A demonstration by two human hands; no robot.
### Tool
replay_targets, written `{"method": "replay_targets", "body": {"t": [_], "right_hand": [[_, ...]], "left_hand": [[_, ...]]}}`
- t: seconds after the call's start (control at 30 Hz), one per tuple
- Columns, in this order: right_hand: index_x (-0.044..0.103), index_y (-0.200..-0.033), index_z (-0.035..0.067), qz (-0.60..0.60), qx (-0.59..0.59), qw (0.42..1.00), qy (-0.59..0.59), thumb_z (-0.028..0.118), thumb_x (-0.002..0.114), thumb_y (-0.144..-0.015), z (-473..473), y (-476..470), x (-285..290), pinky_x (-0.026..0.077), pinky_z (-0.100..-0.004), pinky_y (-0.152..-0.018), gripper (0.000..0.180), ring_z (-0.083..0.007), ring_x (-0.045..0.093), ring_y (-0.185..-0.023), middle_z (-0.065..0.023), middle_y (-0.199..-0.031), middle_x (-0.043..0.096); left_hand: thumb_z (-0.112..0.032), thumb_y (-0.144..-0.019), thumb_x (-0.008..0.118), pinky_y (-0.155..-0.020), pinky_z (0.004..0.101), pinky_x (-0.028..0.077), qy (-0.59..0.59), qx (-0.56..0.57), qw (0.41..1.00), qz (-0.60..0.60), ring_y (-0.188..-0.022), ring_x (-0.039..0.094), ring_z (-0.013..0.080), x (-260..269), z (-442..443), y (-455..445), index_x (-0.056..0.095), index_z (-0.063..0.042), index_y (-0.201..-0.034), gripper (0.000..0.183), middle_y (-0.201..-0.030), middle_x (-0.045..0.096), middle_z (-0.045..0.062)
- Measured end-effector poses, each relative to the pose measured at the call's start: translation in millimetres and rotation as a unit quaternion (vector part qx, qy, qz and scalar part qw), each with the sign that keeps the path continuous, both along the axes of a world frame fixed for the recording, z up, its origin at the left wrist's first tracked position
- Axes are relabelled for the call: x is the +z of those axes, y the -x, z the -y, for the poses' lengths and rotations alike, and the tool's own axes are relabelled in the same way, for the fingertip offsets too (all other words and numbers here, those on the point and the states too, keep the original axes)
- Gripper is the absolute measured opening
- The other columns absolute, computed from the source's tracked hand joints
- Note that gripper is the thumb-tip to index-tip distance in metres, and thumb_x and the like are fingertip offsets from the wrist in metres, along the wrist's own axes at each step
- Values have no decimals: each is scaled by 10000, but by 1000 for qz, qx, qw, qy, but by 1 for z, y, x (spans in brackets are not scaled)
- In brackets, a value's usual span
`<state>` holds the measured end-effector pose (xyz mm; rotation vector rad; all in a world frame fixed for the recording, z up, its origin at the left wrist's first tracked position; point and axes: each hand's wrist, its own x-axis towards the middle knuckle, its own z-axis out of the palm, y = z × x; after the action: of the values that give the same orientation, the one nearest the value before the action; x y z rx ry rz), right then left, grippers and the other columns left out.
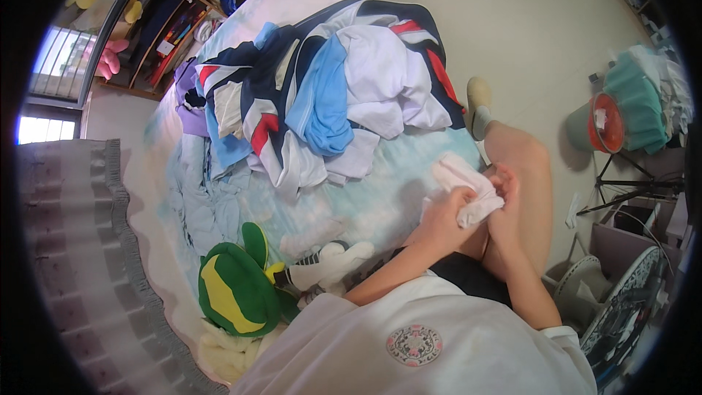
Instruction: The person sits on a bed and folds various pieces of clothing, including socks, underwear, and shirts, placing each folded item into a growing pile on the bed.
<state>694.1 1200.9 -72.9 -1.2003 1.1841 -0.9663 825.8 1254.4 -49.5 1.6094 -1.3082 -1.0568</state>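
A pale pinkish-white sock (466, 178) is stretched between my hands above my lap. My left hand (451, 214) pinches its near side, thumb on top. My right hand (505, 189) grips the right edge with curled fingers, partly blurred. To the left on the bed lie several socks: a white one with dark bands (329, 269), a striped one (315, 255) and a fuzzy pale pink one (307, 238). Beyond my hands spreads a heap of clothes, with a white garment (378, 71), a light blue garment (323, 104) and a navy, white and red jacket (266, 129).
A green and yellow plush item (238, 288) and light blue-grey clothing (208, 197) lie on the bed (400, 159) at left. Right of my leg stand a bin with a red liner (607, 123), a black tripod-like stand (630, 181) and a fan (620, 307).
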Motion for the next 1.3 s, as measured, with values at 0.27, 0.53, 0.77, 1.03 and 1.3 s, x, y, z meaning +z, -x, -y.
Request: {"method": "replay_targets", "body": {"t": [0.27, 0.53, 0.77, 1.03, 1.3], "right_hand": [[430, -1174, 27, -24, 10, 999, -41, -68, 521, -746, -14, -7, 15, 424, -260, -822, 448, -130, 506, -860, -57, -990, 506], [515, -1059, -7, -18, 21, 998, 64, -27, 578, -699, -25, -11, 26, 455, -257, -625, 366, -150, 559, -677, -77, -761, 597], [521, -1061, 34, -12, -82, 997, 8, 55, 621, -763, 9, 4, -11, 426, -247, -678, 316, -134, 469, -673, -33, -756, 507], [520, -931, 38, 9, -127, 992, -13, 27, 494, -824, 15, 5, 13, 413, -231, -713, 111, -112, 472, -770, -10, -824, 500], [480, -944, 62, -56, -121, 986, 104, 26, 544, -790, 16, -5, 24, 384, -208, -661, 171, -82, 428, -734, 4, -833, 477]], "left_hand": [[17, -702, 624, -792, 263, 462, 77, -16, 992, -100, -907, 594, 140, -14, 16, -21, 551, -53, -1147, 457, -966, 631, 63], [-82, -677, 705, -669, 333, 478, -80, 85, 993, 14, -793, 634, 237, 3, 22, -14, 531, -95, -1097, 454, -886, 618, 77], [-101, -676, 700, -672, 353, 495, 154, -51, 987, 1, -797, 632, 279, 1, 5, -1, 569, -109, -1105, 449, -928, 631, 98], [-171, -676, 716, -679, 353, 466, 161, -10, 984, 82, -809, 574, 307, 36, 6, -9, 505, -41, -1061, 457, -947, 567, 133], [-16, -661, 706, -643, 326, 466, 266, -234, 935, -10, -763, 559, 265, 49, -3, 24, 567, -41, -947, 318, -920, 561, 112]]}}
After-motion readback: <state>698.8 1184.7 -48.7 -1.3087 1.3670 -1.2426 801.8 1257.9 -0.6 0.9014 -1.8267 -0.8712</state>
